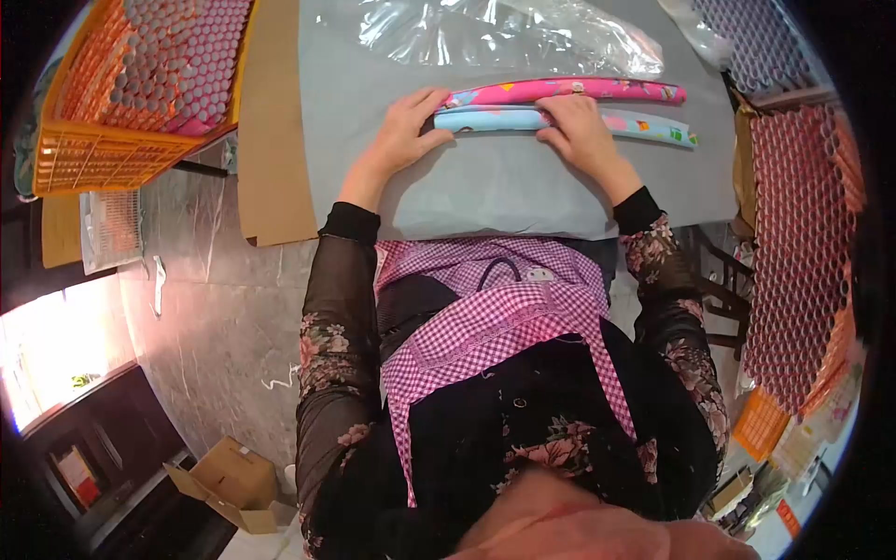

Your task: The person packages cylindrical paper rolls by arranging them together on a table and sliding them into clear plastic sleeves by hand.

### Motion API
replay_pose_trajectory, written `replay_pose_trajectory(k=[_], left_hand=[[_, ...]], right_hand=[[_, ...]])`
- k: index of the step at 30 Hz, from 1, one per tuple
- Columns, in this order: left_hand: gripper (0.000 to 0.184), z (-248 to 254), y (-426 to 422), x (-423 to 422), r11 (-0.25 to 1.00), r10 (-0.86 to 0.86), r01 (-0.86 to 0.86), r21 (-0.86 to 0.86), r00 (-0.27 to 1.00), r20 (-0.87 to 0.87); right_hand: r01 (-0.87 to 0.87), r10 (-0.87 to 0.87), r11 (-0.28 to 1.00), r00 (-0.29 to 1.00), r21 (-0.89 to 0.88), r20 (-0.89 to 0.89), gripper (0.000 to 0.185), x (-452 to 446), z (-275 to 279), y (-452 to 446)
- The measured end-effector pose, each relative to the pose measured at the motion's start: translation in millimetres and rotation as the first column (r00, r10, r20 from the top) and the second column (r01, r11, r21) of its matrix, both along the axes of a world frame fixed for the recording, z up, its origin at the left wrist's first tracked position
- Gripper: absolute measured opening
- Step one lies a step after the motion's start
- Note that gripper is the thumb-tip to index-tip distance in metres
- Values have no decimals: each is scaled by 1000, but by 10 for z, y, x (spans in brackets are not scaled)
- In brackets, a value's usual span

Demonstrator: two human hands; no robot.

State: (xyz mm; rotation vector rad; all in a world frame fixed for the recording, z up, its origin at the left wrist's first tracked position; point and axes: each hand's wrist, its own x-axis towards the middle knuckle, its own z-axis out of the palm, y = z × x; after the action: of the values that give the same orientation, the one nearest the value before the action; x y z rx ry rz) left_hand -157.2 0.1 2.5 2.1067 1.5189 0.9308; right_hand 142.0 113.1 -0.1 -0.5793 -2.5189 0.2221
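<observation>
Two long, slim patterned tubes lie side by side on the grey-covered table. The far one is a pink tube; the near one is a light blue tube with a pinkish stretch and coloured pictures. At their left ends is my left hand, its fingers by the pink end and its thumb at the blue end, closed around both. My right hand grips the blue tube near its middle, fingers over the far side and thumb along the near side. Part of the blue tube is hidden under that hand.
Clear plastic bags lie at the table's far side. An orange crate full of stacked tubes stands at left, with a large stack of reddish tubes at right. A cardboard box sits on the floor.
</observation>
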Motion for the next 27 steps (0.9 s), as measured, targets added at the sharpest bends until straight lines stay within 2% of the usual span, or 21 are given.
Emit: replay_pose_trajectory(k=[2,6,8,9,16,18,27], left_hand=[[58,-48,-6,0,993,51,-49,111,999,-17],[58,-31,-14,-10,994,51,-52,99,999,16],[62,7,-25,-26,994,59,-52,-96,996,66],[62,40,-30,-9,994,59,-52,-97,996,64],[62,81,-47,-32,994,61,-59,-89,998,25],[62,52,-37,-34,997,72,-73,-36,997,-6],[59,90,-53,8,989,107,-94,-118,988,111]], right_hand=[[75,-74,997,997,-22,39,45,231,-43,124],[127,-125,986,992,-104,27,42,533,-6,215],[124,-126,983,992,-132,-1,39,565,-77,260],[116,-121,981,992,-156,-25,36,569,-93,284],[102,-102,995,995,-12,-9,35,365,-41,389],[95,-95,995,995,-21,-4,34,355,0,369],[87,-88,993,996,-75,-12,33,370,11,391]])
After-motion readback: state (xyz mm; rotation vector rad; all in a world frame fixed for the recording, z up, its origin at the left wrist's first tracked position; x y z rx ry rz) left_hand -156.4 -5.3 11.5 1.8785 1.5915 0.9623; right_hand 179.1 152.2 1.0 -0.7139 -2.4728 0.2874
